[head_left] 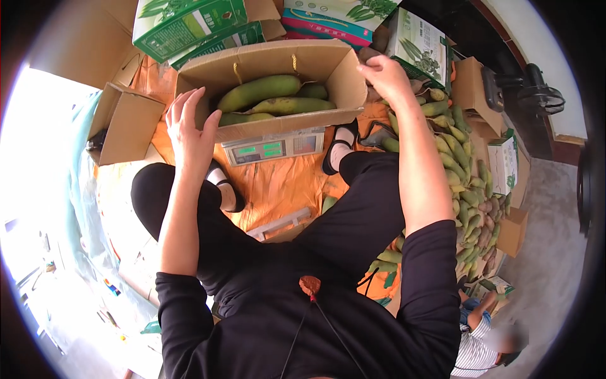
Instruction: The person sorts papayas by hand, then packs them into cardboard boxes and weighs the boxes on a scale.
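An open cardboard box [290, 124] holds several long green radishes [260, 93] and has yellow rope handles on its far wall. It rests on a digital scale [273, 146] with lit green displays. My left hand [190, 129] is at the box's left end, fingers spread, with the thumb near the front corner. At the right end, my right hand [384, 74] is beside the upper right corner, its fingers bent and close together; whether they grip the cardboard edge is unclear.
A large pile of green radishes [470, 196] lies on the right. Printed green boxes [189, 28] stand behind, and an open carton [126, 126] is at left. A black fan [541, 98] is at upper right. Another person [476, 344] is at lower right. Orange sheeting [278, 189] covers the floor.
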The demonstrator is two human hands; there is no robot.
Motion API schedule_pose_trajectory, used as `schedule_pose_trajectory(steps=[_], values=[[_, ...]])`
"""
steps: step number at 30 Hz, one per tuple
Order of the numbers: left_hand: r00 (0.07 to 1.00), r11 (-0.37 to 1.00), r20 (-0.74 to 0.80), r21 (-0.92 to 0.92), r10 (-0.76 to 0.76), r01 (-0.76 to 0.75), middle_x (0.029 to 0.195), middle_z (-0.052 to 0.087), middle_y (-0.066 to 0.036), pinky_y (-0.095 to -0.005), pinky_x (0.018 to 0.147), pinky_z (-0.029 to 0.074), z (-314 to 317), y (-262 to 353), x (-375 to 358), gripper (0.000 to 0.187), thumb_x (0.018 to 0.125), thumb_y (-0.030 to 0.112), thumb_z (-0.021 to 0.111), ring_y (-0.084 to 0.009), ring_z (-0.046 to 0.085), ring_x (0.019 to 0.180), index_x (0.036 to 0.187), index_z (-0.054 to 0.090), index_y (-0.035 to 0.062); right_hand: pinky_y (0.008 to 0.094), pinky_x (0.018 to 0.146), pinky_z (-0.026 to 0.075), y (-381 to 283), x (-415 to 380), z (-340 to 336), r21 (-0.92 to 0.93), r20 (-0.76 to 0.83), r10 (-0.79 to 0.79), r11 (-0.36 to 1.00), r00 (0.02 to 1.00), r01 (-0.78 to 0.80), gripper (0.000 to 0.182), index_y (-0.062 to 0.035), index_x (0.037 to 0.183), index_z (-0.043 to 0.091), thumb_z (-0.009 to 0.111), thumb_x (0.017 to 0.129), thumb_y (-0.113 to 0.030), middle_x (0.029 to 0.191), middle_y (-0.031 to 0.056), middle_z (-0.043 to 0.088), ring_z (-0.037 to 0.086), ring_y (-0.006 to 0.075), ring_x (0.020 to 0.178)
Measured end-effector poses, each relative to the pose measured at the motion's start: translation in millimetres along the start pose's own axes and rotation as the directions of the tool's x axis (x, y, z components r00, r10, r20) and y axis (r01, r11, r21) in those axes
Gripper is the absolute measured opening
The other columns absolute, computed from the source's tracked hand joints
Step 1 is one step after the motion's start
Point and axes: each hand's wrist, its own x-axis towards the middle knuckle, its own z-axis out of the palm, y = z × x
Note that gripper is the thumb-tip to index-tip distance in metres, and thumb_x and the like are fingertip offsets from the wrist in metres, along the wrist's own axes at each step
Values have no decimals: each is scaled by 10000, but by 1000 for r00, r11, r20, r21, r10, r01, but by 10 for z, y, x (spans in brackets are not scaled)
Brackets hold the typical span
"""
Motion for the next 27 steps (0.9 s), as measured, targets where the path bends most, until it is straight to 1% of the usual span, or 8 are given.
schedule_pose_trajectory(steps=[4, 6, 11, 15, 18, 24, 26, 27], values=[[992, 989, -18, -73, -128, 127, 1285, 482, -178, -435, 1043, 324, -45, 15, 19, 559, 804, 166, 685, -339, 416, 1218, 1317, 483, 71, 386, 859, 489, -338, -165, -134, -350, 91, 81, 936, 992, -45, 431, -76, 965, 716, 647, 793, -466, 973, 144, 694, 654, 312, 952], [982, 965, 8, -181, -191, 189, 1295, 478, -181, -428, 1052, 328, -51, -90, 32, 584, 814, 171, 680, -336, 418, 1235, 1340, 452, 58, 389, 863, 495, -238, -37, -60, -378, 244, 188, 922, 951, -85, 456, -68, 1005, 703, 661, 786, -466, 1015, 149, 687, 647, 313, 978], [914, 899, 253, -225, -317, 375, 1334, 481, -203, -391, 1036, 376, -364, -244, 253, 707, 822, 201, 695, -310, 470, 1247, 1405, 353, -4, 386, 858, 505, -242, -57, 32, -415, 211, 211, 904, 955, -108, 468, -39, 1019, 693, 691, 778, -440, 1055, 152, 678, 645, 293, 1007], [923, 961, 268, 48, -276, 274, 1256, 545, -216, -401, 953, 436, -443, -348, 572, 657, 832, 315, 676, -308, 537, 1161, 1339, 431, -24, 378, 861, 504, -209, 12, 84, -412, 211, 265, 897, 941, -161, 440, -65, 1031, 696, 683, 789, -433, 1069, 134, 679, 641, 282, 1024], [753, 884, 466, 296, -465, 362, 1144, 610, -233, -413, 898, 464, -362, -370, 753, 613, 810, 405, 675, -337, 593, 1067, 1216, 538, -33, 378, 862, 502, -185, 17, 96, -399, 220, 281, 900, 934, -177, 430, -80, 1043, 695, 680, 791, -428, 1082, 121, 678, 636, 279, 1035], [673, 909, 632, 386, -385, 158, 980, 668, -214, -456, 846, 488, -45, -1131, 739, 455, 792, 440, 656, -358, 637, 946, 999, 681, 35, 384, 856, 510, -129, 93, 182, -443, 249, 227, 891, 941, -98, 371, -87, 1029, 702, 647, 808, -380, 1097, 139, 669, 635, 290, 1039], [629, 885, 743, 427, -228, -184, 964, 673, -187, -460, 837, 506, -44, -1116, 768, 364, 871, 410, 554, -351, 646, 909, 939, 703, 84, 403, 868, 507, -181, 137, 187, -478, 283, 275, 871, 919, -113, 358, -81, 1021, 701, 623, 821, -366, 1104, 161, 660, 627, 302, 1055], [659, 854, 710, 481, -247, -199, 936, 676, -169, -453, 836, 510, -29, -1114, 725, 362, 898, 401, 521, -346, 648, 907, 934, 705, 91, 411, 877, 503, -201, 139, 183, -481, 279, 264, 871, 923, -103, 358, -75, 1018, 700, 609, 830, -366, 1109, 168, 656, 622, 308, 1062]])
